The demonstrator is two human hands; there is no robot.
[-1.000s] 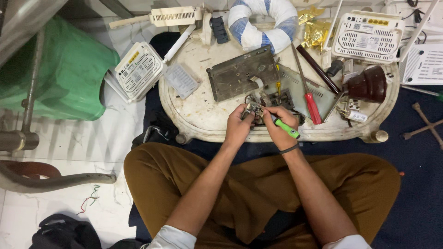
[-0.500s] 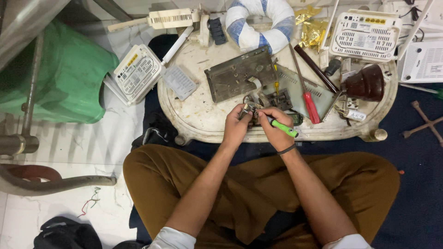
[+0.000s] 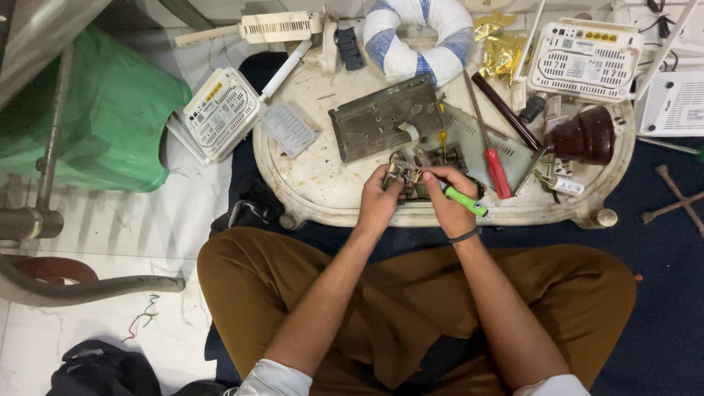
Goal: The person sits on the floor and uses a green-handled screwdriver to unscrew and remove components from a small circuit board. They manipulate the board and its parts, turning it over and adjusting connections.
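Almost nothing is changing over the last second — both hands are staying at the near edge of the counter (image 3: 308, 191), at the centre of the frame, only the view itself drifting slightly. The left hand (image 3: 379, 202) is closing around a small metal assembly (image 3: 408, 176), pinching it from its left side. The right hand (image 3: 447, 202) is gripping a green-handled tool (image 3: 463, 199), its handle pointing to the lower right and its tip at the assembly; the tip itself is too small to make out. The unmoving grip suggests fine, steady work on the part is continuing rather than a new step beginning. Just above the hands a grey metal plate (image 3: 381, 125) is lying flat, and to the right a red-handled screwdriver (image 3: 497, 170) is resting untouched.
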